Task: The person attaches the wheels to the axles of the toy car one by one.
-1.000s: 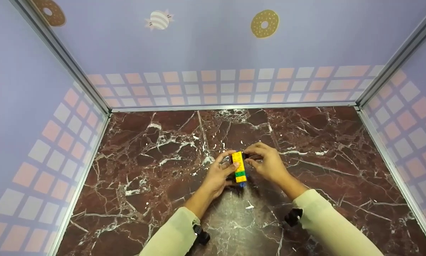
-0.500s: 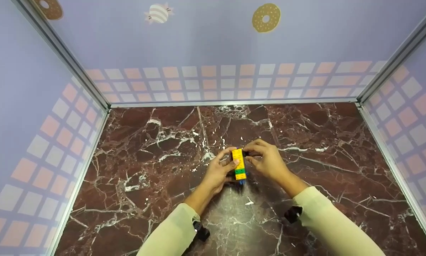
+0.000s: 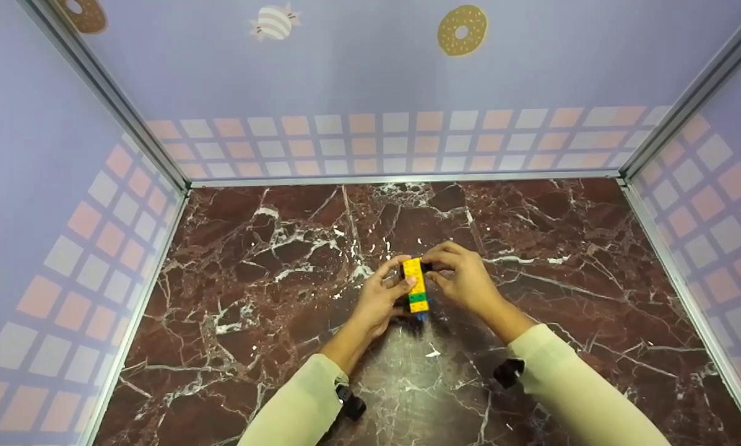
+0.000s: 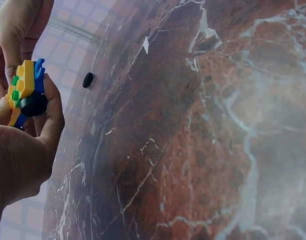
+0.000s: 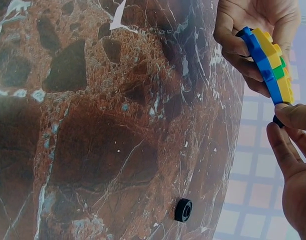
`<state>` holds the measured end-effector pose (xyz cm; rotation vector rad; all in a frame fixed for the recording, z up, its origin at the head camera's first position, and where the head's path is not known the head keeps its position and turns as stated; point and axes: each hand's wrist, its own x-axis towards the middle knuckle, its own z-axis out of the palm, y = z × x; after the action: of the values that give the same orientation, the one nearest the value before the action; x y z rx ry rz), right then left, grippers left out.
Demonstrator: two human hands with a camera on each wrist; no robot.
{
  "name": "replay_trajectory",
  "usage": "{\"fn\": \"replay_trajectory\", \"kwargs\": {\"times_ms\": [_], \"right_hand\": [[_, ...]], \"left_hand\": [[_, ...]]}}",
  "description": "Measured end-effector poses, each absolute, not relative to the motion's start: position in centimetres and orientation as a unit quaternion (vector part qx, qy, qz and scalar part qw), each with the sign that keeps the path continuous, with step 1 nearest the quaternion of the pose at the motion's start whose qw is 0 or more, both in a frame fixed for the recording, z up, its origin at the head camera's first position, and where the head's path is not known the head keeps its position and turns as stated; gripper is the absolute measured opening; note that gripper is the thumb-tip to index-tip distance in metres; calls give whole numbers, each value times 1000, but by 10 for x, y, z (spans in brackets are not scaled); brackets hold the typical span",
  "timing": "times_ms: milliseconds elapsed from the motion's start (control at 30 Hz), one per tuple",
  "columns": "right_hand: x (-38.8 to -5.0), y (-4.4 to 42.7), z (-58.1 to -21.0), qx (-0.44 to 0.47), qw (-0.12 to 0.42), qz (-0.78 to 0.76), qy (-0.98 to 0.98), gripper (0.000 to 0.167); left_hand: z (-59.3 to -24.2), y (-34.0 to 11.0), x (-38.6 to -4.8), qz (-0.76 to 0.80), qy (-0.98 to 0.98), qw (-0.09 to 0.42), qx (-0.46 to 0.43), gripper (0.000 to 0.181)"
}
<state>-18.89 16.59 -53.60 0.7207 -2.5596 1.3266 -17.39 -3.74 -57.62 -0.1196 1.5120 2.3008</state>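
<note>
A toy brick car (image 3: 418, 290), yellow and green bricks over a blue base, is held in my left hand (image 3: 373, 303). The left thumb lies on its top, with fingers at its side. A black wheel (image 4: 34, 105) sits on the car's side in the left wrist view. My right hand (image 3: 469, 282) is at the car's far right end. Between right thumb and fingertips it pinches a small black wheel (image 5: 278, 121) against the blue base. Whether that wheel is fixed on is hidden by the fingers. Another black wheel (image 5: 183, 210) lies loose on the table.
Beneath the hands is a dark red marbled tabletop (image 3: 271, 297) with white veins. Lilac panels (image 3: 370, 74) with pink and white squares stand at the back and both sides, joined by metal rails (image 3: 407, 180).
The hands and the car keep nearly the same place over the last second. The head view has shifted slightly, so everything appears a little higher. Both grips look unchanged.
</note>
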Motion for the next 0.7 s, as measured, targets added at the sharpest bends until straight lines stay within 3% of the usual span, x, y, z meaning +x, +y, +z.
{"fn": "replay_trajectory", "kwargs": {"times_ms": [700], "right_hand": [[-189, 164, -536, 230, 77, 468, -850, 27]], "left_hand": [[-576, -38, -174, 819, 537, 197, -46, 53]]}}
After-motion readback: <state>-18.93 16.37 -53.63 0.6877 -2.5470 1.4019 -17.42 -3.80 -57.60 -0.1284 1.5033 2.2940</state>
